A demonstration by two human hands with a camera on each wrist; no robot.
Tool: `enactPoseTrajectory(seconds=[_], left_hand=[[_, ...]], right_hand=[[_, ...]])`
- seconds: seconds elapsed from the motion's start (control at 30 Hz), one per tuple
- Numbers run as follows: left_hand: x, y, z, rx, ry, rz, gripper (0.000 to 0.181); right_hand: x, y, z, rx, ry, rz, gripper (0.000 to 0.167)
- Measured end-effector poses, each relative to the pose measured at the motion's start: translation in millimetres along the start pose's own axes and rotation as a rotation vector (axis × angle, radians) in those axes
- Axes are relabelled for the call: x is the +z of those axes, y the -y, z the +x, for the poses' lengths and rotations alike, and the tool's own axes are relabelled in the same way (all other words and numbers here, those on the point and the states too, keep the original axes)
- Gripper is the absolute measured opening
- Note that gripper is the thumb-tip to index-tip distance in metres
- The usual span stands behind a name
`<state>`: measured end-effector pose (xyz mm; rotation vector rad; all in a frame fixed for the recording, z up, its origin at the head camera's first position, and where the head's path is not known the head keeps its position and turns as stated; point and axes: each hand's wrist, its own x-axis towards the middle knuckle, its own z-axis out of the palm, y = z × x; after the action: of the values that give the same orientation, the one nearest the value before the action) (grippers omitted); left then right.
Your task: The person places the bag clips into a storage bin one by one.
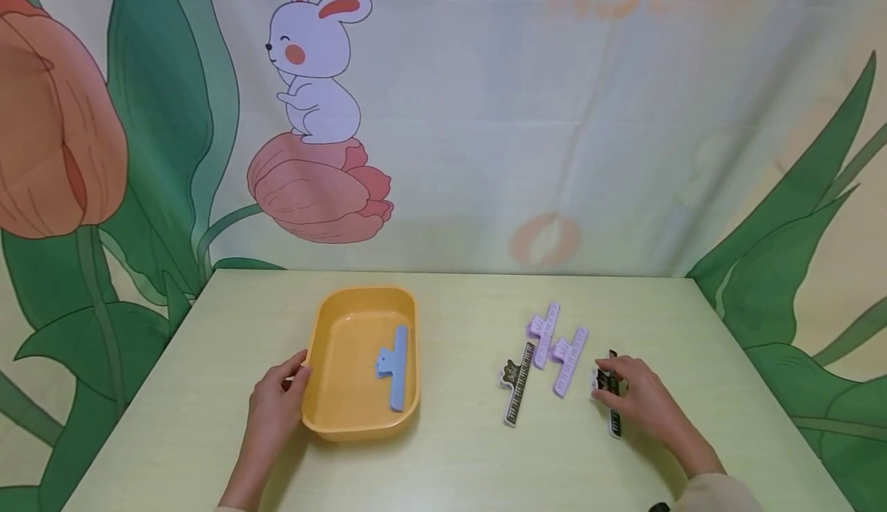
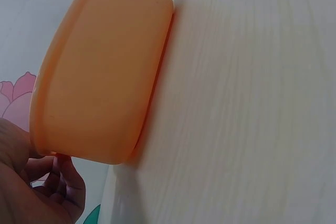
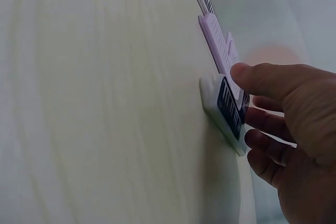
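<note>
My left hand (image 1: 276,398) grips the left rim of a yellow plastic tray (image 1: 333,358), which shows from its outer side in the left wrist view. Inside that tray, toward its right wall, lies a blue clip (image 1: 398,369). On the right part of the table, my right hand (image 1: 640,396) pinches a black ruler clip (image 1: 614,423) with white edges between thumb and fingers. This clip (image 3: 229,103) appears end-on in the right wrist view, low over or on the tabletop; I cannot tell which. The fingers partly cover its handle.
Between the tray and my right hand lie two purple ruler clips (image 1: 547,335) and another black ruler clip (image 1: 520,385), close together on the pale wooden table (image 1: 457,450). A curtain printed with a rabbit and tulips (image 1: 471,112) hangs behind the table's back edge.
</note>
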<state>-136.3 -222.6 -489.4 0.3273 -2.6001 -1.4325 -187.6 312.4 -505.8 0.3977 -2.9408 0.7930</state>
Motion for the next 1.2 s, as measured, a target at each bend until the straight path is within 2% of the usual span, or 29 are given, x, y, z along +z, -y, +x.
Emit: enactPoseTrajectory(seconds=[0.23, 0.6, 1.2], left_hand=[[0.2, 0.3, -0.6, -0.004, -0.001, -0.005, 0.044], [0.0, 0.6, -1.2, -0.007, 0.009, -0.008, 0.045], [-0.2, 0.1, -2.1, -0.01, 0.01, -0.017, 0.044]], right_hand=[[3.4, -3.1, -1.0, 0.008, 0.023, -0.006, 0.051], [4.4, -2.9, -1.1, -0.016, 0.004, -0.019, 0.05], [4.0, -1.3, -3.7, -0.002, -0.007, -0.003, 0.051]])
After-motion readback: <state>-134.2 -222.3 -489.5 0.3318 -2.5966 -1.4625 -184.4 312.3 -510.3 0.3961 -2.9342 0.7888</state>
